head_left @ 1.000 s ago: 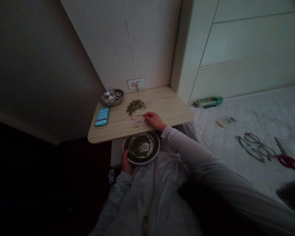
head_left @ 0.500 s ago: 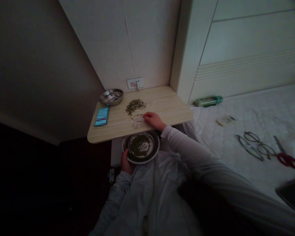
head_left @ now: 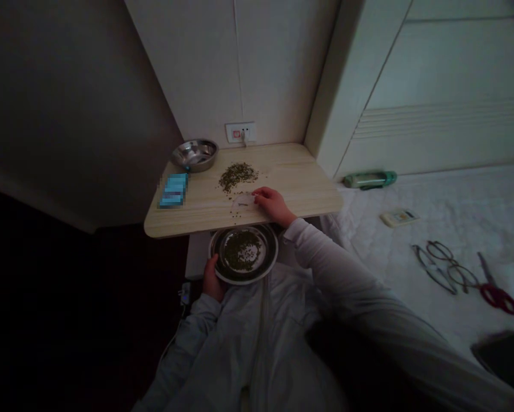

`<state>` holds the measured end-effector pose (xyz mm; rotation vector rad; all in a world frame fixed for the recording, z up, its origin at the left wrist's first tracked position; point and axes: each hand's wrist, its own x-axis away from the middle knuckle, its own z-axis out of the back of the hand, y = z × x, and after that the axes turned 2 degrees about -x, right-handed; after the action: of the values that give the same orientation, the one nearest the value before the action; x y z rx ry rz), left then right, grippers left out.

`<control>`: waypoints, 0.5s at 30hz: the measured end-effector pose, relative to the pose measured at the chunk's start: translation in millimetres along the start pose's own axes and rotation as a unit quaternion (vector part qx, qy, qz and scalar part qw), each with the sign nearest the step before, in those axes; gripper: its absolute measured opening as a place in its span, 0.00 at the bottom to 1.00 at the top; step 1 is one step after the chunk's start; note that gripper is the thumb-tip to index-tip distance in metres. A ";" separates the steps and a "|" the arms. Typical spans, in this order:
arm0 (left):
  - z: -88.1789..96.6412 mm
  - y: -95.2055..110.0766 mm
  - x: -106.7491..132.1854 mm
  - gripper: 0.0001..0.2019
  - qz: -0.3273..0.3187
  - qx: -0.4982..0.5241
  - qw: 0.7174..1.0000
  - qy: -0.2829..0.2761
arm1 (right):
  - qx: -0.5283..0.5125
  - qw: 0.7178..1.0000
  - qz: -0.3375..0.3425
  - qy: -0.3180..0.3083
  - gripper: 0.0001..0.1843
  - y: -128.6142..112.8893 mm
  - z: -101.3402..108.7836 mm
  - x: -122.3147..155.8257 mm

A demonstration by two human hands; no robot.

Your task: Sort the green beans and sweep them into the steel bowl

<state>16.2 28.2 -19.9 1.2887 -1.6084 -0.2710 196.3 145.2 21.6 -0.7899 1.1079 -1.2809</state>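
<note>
My left hand [head_left: 214,279] grips the left rim of a round steel dish [head_left: 270,264], thumb over the edge. The dish is held below the tabletop's front edge, with many small green beans [head_left: 242,250] spread in it. My right hand [head_left: 274,205] is closed, its fingertips pinching a thin, see-through piece of plastic [head_left: 243,201] against the wooden tabletop [head_left: 299,171]. A loose heap of green beans [head_left: 238,174] lies just beyond the plastic, and a few stray beans [head_left: 236,215] lie near the front edge.
A steel bowl [head_left: 196,155] stands at the tabletop's back left, with a blurred phone [head_left: 174,190] in front. A socket [head_left: 240,133] is on the wall behind. On the bed to the right lie a green bottle [head_left: 370,179], glasses [head_left: 462,274], red-handled scissors [head_left: 499,297] and a dark object [head_left: 503,357].
The camera view has shifted slightly. My right hand and the plastic piece sit a little farther from the tabletop's front edge, leaving stray beans nearer it. My left hand still holds the dish.
</note>
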 end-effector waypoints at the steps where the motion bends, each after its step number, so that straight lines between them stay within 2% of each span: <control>1: -0.2 0.4 0.9 0.09 -0.005 -0.010 1.000 0.011 | -0.011 1.000 -0.003 0.000 0.11 0.8 0.9 0.6; 4: 4.7 -0.9 0.4 0.07 -0.051 -0.040 0.997 0.041 | -0.046 0.999 -0.009 0.001 0.11 2.1 4.6 4.0; 7: 14.8 -5.6 -3.6 0.01 -0.084 -0.051 0.992 0.073 | -0.091 0.996 -0.008 -0.002 0.11 0.1 11.0 9.0; 9: 19.5 -8.1 -6.1 0.04 -0.108 -0.082 0.987 0.092 | -0.106 0.994 -0.016 -0.005 0.11 -1.9 16.2 11.8; 13: 17.9 -5.3 -6.9 0.07 -0.049 -0.116 0.988 0.092 | -0.096 0.994 -0.047 -0.020 0.10 -3.3 24.9 15.5; 15: 15.1 -1.7 -5.7 0.04 -0.040 -0.121 0.987 0.095 | -0.085 0.994 -0.053 -0.032 0.10 -3.1 27.4 16.8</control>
<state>4.7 26.3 -31.2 1.1572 -1.3218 -0.3704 220.0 124.9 29.9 -1.0220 1.1453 -1.2520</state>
